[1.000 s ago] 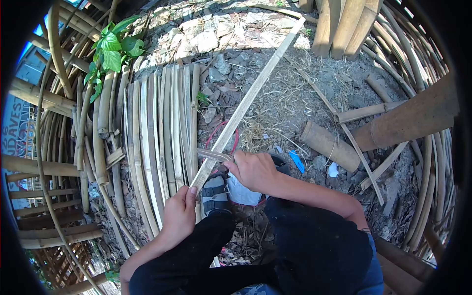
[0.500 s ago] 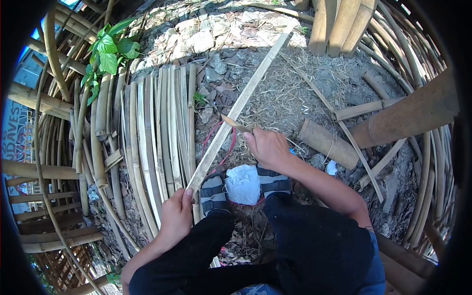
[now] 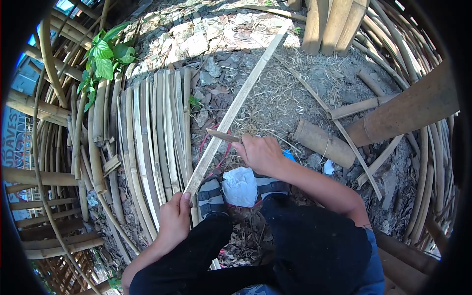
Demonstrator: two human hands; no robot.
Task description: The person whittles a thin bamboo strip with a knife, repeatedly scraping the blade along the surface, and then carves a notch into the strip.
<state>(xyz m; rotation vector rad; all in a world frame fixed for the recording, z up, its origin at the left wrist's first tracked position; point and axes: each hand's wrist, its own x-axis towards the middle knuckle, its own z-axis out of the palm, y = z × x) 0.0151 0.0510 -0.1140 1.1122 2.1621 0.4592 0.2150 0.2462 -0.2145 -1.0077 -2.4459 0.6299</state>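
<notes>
With L hand (image 3: pixel 174 216), lower ctr-left (head view): pinching low end of bamboo strip (image 3: pixel 242 101), slanting to upper ctr. With R hand (image 3: pixel 260 153), mid-frame: gripping knife (image 3: pixel 222 135), laid across strip. Vs 0.5 s ago, shifted down-frame, nearer L hand; prob. mid-stroke along strip.

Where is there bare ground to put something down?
Try the grey dirt below the upright bamboo poles, right of the thin strip. Between that strip and the slat in the left hand there's open ground too, but shavings litter it. It's crowded at left, where other slats lie side by side, and between the shoes.
</notes>
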